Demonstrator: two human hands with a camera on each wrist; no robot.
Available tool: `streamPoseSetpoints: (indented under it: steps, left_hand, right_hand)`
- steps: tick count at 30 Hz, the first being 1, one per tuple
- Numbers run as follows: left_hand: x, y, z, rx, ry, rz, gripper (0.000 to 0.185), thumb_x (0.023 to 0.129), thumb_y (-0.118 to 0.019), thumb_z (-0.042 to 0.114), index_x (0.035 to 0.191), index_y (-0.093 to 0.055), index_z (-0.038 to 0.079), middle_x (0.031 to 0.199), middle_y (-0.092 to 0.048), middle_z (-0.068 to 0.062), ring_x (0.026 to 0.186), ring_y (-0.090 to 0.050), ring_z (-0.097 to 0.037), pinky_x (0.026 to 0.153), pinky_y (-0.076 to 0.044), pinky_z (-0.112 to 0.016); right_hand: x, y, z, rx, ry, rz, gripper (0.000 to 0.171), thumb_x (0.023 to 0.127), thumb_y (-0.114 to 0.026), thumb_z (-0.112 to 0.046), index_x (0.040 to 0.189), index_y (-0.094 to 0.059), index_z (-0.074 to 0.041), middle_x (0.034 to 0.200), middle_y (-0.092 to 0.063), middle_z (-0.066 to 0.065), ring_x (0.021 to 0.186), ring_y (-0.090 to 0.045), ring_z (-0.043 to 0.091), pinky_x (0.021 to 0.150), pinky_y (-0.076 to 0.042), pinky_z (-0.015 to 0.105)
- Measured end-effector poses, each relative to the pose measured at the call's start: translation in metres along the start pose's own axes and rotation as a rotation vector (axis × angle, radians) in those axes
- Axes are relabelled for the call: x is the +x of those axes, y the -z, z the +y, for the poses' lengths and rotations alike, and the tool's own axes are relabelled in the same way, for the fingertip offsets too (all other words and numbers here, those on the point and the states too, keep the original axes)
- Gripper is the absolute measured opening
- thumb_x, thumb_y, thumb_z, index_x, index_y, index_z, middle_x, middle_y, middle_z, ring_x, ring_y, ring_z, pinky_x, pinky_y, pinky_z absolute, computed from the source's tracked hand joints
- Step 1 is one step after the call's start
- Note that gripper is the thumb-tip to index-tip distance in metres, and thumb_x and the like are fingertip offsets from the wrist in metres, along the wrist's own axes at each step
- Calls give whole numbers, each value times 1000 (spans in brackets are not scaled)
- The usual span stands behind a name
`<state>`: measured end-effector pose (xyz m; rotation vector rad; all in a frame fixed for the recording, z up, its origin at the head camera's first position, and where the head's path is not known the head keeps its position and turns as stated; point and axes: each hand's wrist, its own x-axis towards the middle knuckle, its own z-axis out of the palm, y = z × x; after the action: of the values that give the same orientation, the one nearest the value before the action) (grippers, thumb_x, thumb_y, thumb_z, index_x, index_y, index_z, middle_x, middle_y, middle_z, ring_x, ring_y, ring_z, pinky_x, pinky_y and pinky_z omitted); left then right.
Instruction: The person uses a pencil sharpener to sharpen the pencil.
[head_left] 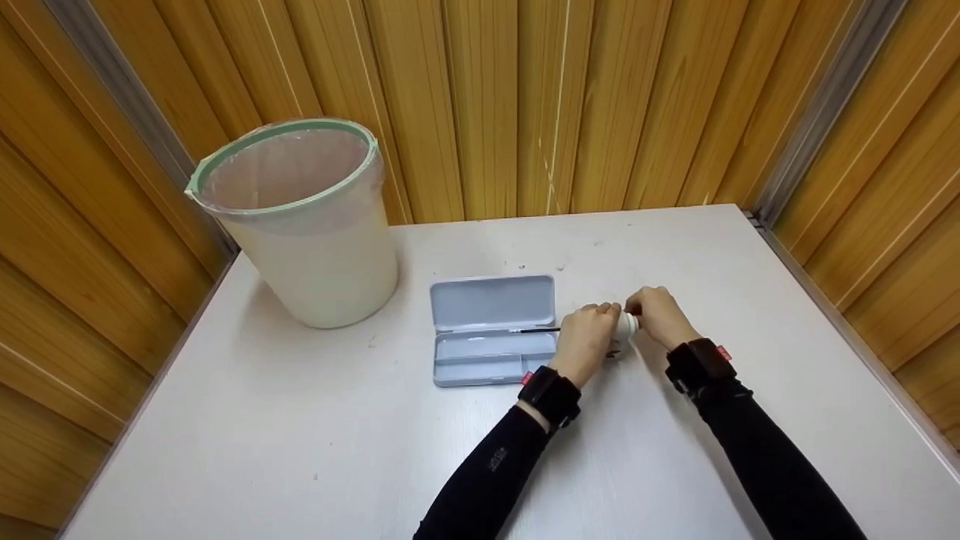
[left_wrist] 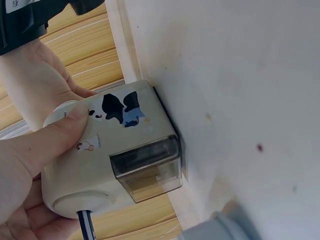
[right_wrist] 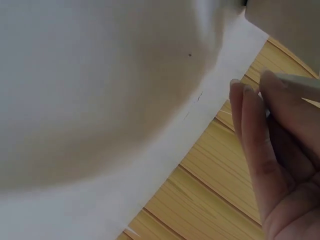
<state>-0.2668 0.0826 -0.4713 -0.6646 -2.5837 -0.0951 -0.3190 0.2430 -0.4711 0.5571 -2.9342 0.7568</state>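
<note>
A white desktop pencil sharpener (left_wrist: 150, 117) with cow stickers and a clear shavings drawer (left_wrist: 155, 177) stands on the table. My left hand (head_left: 586, 337) grips its body, thumb across the stickered face. A dark pencil (head_left: 536, 329) sticks out of the sharpener's hole toward the left, over the open pencil case. On the sharpener's other side, my right hand (head_left: 664, 319) pinches the crank handle; its knob is hidden by the fingers. In the right wrist view, part of the pale crank arm (right_wrist: 300, 85) shows beside the fingertips.
Just left of the sharpener lies a grey-blue pencil case (head_left: 491, 304), lid folded back, its tray divided into compartments. A tall whitish bin (head_left: 330, 262) with a green rim and plastic liner stands at the back left. Wood-patterned walls (head_left: 480, 112) enclose the white table (head_left: 285, 442).
</note>
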Motion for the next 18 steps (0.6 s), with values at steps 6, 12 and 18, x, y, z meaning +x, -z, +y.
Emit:
streamPoseSetpoints:
  steps: [6, 12, 18]
  left_hand:
    - [0, 0, 0, -1, -4, -13, 37, 75, -82, 28, 109, -70, 18, 97, -74, 8, 81, -70, -10, 65, -58, -23]
    - [-1, 1, 1, 29, -5, 7, 28, 80, -76, 18, 107, -70, 17, 95, -73, 8, 79, -69, -9, 63, -57, -22]
    - [-2, 0, 5, 98, -12, 27, 24, 84, -72, 20, 108, -69, 15, 93, -72, 7, 80, -68, -8, 65, -56, -21]
  right_hand:
    - [1, -1, 3, -2, 4, -20, 12, 73, -65, 14, 78, -73, 6, 76, -71, 18, 69, -61, 27, 67, -51, 38]
    - [-3, -1, 5, 12, 47, -66, 13, 69, -67, 14, 75, -73, 5, 67, -68, 10, 62, -53, 17, 61, -45, 29]
    - [-12, -1, 3, 26, 35, -93, 9, 65, -73, 11, 71, -72, 4, 65, -68, 7, 59, -47, 13, 59, -45, 28]
